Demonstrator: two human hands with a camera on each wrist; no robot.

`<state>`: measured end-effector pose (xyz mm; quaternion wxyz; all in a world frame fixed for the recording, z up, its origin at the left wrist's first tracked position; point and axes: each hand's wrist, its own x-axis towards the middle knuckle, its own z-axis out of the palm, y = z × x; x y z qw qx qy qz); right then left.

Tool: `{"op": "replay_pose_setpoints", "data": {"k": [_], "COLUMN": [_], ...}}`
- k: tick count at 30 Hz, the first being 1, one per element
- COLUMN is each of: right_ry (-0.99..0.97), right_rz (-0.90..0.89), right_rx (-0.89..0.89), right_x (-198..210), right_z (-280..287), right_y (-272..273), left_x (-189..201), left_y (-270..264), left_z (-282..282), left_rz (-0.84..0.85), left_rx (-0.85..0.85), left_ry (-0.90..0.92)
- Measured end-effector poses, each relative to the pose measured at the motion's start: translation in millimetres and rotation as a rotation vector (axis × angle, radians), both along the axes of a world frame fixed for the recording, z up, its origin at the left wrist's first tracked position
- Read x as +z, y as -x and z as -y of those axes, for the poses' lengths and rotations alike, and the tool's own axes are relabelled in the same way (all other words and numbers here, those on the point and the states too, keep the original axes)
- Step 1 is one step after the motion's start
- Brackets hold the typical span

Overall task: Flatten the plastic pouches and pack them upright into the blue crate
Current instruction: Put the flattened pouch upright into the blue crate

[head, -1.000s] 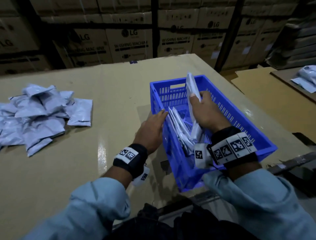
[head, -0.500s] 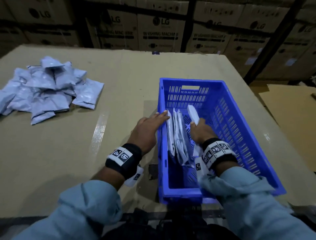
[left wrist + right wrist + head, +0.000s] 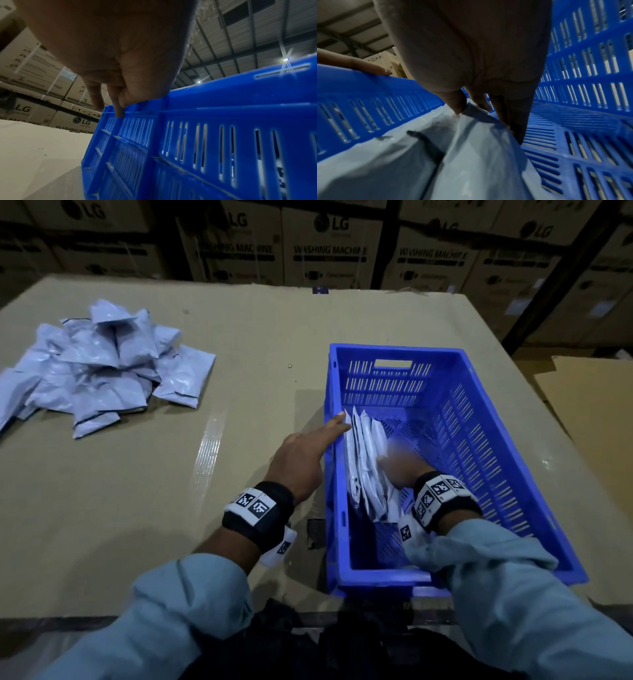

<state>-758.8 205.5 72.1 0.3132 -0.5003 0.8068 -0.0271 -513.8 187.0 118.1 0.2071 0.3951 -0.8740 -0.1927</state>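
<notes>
My left hand [image 3: 301,460] reaches forward beside the blue crate [image 3: 479,392], fingers extended almost straight, their tips resting on the top of the crate's left wall; in the left wrist view the fingertips [image 3: 120,113] touch the rim and curl around nothing. My right hand [image 3: 399,470] is down inside the crate, palm toward the standing pouches [image 3: 366,453], and is blurred in the head view. In the right wrist view its thumb and fingers [image 3: 513,119] lie on either side of the top edge of the nearest pouch [image 3: 474,155], lightly pinching it. The standing pouches lean upright against the crate's left wall. The loose pouches [image 3: 99,364] lie heaped on the cardboard tabletop [image 3: 239,337], well apart to the left.
</notes>
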Motion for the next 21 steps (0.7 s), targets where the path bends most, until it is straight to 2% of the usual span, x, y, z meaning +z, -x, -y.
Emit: {"op": "replay_pose_setpoints", "data": {"k": [6, 14, 21], "right_ry": [0.111, 0.152, 0.19], "right_rz": [-0.044, -0.006, 0.147], "right_rx": [-0.106, -0.094, -0.107], "right_x": [-0.6, 0.9, -9.0], "right_z": [-0.4, -2.6, 1.5], "right_y": [1.2, 4.5, 9.1], "left_x": [-3.6, -9.2, -12.5], "left_y": [-2.3, -4.1, -3.7], "left_z": [4.7, 11.8, 16.1], "left_rz": [0.008, 0.057, 0.112], "left_rx": [-0.024, -0.039, -0.065], "left_ry": [-0.025, -0.001, 0.012]}}
